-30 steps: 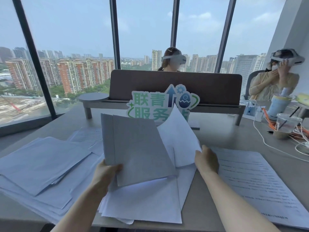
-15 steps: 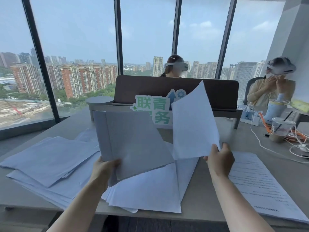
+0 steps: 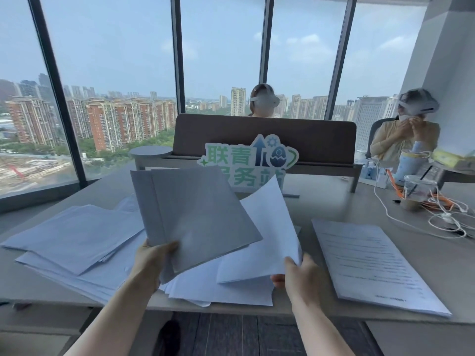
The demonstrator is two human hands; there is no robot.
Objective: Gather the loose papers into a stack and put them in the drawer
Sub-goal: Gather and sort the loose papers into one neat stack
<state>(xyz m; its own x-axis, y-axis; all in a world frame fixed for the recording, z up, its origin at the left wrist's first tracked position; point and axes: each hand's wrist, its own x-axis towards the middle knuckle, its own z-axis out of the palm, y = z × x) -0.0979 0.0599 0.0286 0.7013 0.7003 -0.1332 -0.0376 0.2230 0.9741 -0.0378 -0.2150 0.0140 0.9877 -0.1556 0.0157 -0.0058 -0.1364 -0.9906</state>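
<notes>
My left hand [image 3: 151, 260] grips the lower edge of a stack of papers [image 3: 195, 214], held up and tilted above the desk. My right hand [image 3: 298, 274] pinches the corner of a single white sheet [image 3: 267, 237], which slides in behind the right side of that stack. More loose papers [image 3: 74, 235] lie spread over the left of the desk, and others [image 3: 221, 291] sit under my hands. A printed set of sheets [image 3: 370, 263] lies flat at the right. No drawer is in view.
A green and white sign [image 3: 246, 163] stands against a brown desk divider [image 3: 264, 134] behind the papers. Cables [image 3: 437, 217], a plastic cup [image 3: 417, 191] and a bottle [image 3: 408, 165] crowd the far right. Two people with headsets sit beyond. The desk's front edge [image 3: 231, 310] is near me.
My right hand lifted a single sheet off the desk, raised it upright, then brought it down and left against the stack in my left hand.
</notes>
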